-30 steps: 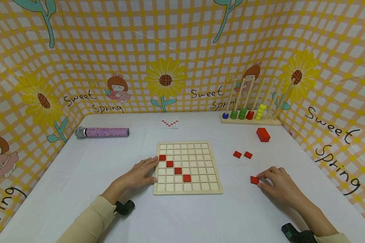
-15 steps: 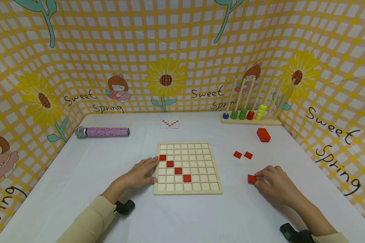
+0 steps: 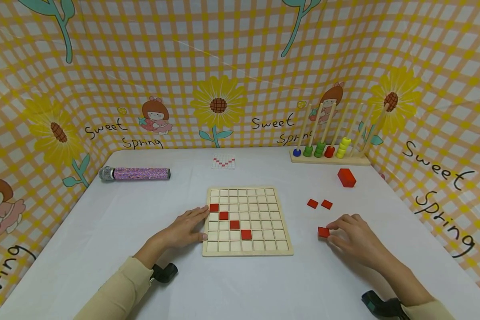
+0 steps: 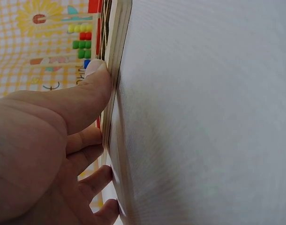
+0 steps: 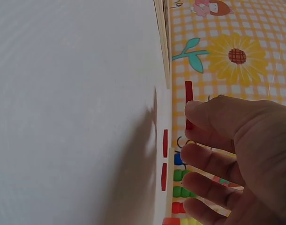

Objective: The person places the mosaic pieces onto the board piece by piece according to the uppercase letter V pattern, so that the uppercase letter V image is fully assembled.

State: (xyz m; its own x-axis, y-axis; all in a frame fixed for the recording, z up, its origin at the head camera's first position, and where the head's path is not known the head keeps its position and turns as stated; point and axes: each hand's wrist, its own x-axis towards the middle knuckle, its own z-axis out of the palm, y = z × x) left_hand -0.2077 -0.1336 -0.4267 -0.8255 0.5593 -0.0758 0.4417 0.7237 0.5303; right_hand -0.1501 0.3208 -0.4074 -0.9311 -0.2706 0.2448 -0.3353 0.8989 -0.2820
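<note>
A red tile (image 3: 322,232) is being pinched by one edge by the right hand (image 3: 354,240), right of the grid board (image 3: 246,224) being touched by the left hand (image 3: 184,230), thumb spread; slipping is being risked by that grip.

Soft shadows (image 5: 133,164), 2 dimmer wrist views

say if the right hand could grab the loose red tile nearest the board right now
Probably not right away: the right hand already pinches another red tile. Otherwise the way looks free, with nothing visible between the hand and the loose tile.
</note>
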